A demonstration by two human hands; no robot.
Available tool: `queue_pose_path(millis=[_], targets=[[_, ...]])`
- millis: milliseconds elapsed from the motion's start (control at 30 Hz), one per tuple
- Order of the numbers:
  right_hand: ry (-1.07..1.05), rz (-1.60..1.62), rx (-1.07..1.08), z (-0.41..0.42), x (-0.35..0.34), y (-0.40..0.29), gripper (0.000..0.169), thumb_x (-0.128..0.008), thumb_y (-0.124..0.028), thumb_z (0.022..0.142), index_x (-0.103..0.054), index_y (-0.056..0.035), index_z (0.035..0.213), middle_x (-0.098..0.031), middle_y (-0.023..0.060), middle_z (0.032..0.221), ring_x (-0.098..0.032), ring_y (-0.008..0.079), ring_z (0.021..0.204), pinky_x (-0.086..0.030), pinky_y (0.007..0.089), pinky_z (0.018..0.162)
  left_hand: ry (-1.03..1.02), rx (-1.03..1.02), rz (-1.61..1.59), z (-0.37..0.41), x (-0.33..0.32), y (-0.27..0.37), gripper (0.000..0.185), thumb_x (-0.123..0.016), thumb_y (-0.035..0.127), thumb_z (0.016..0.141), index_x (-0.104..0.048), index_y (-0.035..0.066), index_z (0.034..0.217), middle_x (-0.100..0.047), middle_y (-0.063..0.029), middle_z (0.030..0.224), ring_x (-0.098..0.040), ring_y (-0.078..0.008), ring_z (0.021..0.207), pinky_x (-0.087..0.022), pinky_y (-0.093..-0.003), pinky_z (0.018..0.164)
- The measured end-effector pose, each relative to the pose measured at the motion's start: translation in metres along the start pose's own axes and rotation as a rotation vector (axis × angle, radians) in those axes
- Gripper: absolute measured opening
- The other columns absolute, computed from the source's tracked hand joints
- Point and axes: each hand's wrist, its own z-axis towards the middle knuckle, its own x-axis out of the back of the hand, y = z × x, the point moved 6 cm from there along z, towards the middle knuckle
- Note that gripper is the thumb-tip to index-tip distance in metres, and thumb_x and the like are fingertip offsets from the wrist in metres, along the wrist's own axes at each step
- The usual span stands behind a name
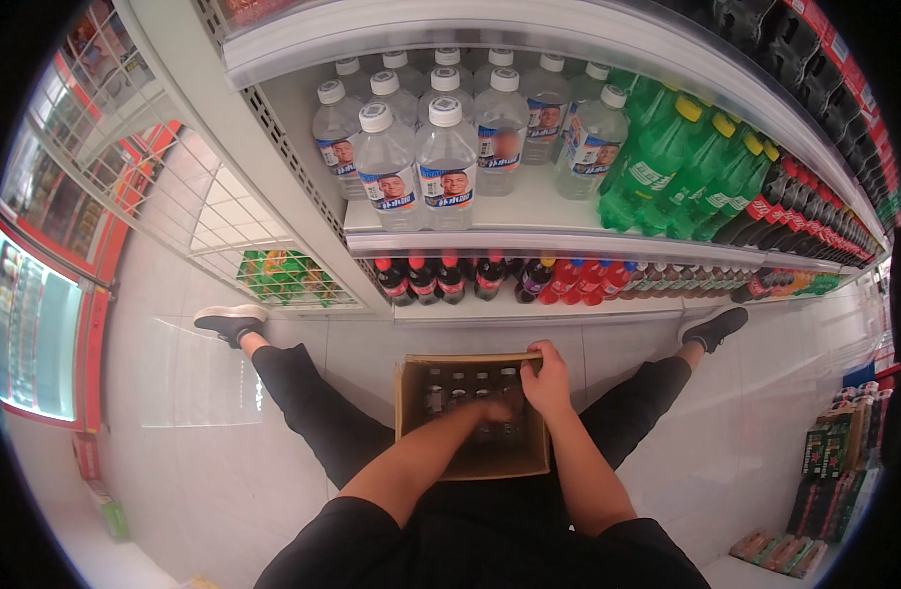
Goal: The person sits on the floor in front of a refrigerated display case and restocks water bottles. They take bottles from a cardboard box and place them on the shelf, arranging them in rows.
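Note:
An open cardboard box [474,471] stands between my legs, with several capped clear plastic bottles [435,397] upright inside. My left hand [493,412] or forearm crosses over the box from the left of the picture; the hand is blurred, down among the bottles, and its fingers cannot be made out. At the box's far right corner, my right hand [546,377] grips the cardboard edge, thumb inside. Beyond the box, large clear bottles with white caps [447,166] stand on the shelf [553,215], beside green bottles with yellow caps [660,166].
A lower shelf [495,305] holds dark, red and brown drink bottles. My legs are spread on the tiled floor [193,471], one shoe [233,322] near the white wire rack [200,243]. A lit red-framed cooler [42,331] stands left; stacked drink packs [826,501] are at right.

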Motion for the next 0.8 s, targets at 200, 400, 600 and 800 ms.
queue_pose_path(millis=[200, 400, 600, 800], targets=[[-0.034, 0.018, 0.061, 0.006, -0.011, -0.019, 0.027, -0.069, -0.003, 0.084, -0.060, -0.0029, 0.109, -0.069, 0.0234, 0.102, -0.067, 0.0460, 0.100, -0.054, 0.0470, 0.089, -0.129, 0.145, 0.576, 0.015, -0.037, -0.030, 0.088, -0.062, 0.037, 0.097, -0.024, -0.001, 0.166, -0.034, -0.0305, 0.165, -0.041, -0.0415, 0.149, -0.034, -0.0504, 0.122], [0.005, -0.023, 0.006, 0.000, -0.001, 0.000, 0.027, -0.069, -0.003, 0.083, -0.061, -0.0028, 0.110, -0.070, 0.0230, 0.101, -0.068, 0.0459, 0.099, -0.055, 0.0469, 0.088, 0.026, -0.245, 0.490, -0.060, -0.014, 0.106, 0.053, -0.063, 0.030, 0.095, -0.059, -0.003, 0.137, -0.068, -0.0307, 0.123, -0.067, -0.0386, 0.115, -0.052, -0.0505, 0.096], [-0.015, 0.015, 0.050, 0.003, -0.004, 0.003, 0.027, -0.070, -0.004, 0.085, -0.061, -0.0034, 0.111, -0.070, 0.0237, 0.102, -0.068, 0.0464, 0.099, -0.055, 0.0465, 0.087, 0.598, -0.139, 0.430, -0.206, 0.114, 0.247, 0.028, -0.064, 0.032, 0.097, -0.072, 0.005, 0.099, -0.074, -0.0187, 0.100, -0.070, -0.0411, 0.098, -0.055, -0.0503, 0.081], [-0.030, -0.033, -0.004, 0.001, -0.001, -0.006, 0.028, -0.071, -0.006, 0.086, -0.061, -0.0049, 0.112, -0.069, 0.0245, 0.102, -0.067, 0.0477, 0.099, -0.055, 0.0483, 0.086, 1.566, -0.658, 0.671, -0.366, 0.186, 0.387, 0.055, -0.071, 0.003, 0.088, -0.062, 0.012, 0.142, -0.057, -0.0227, 0.132, -0.059, -0.0402, 0.118, -0.055, -0.0455, 0.093]])
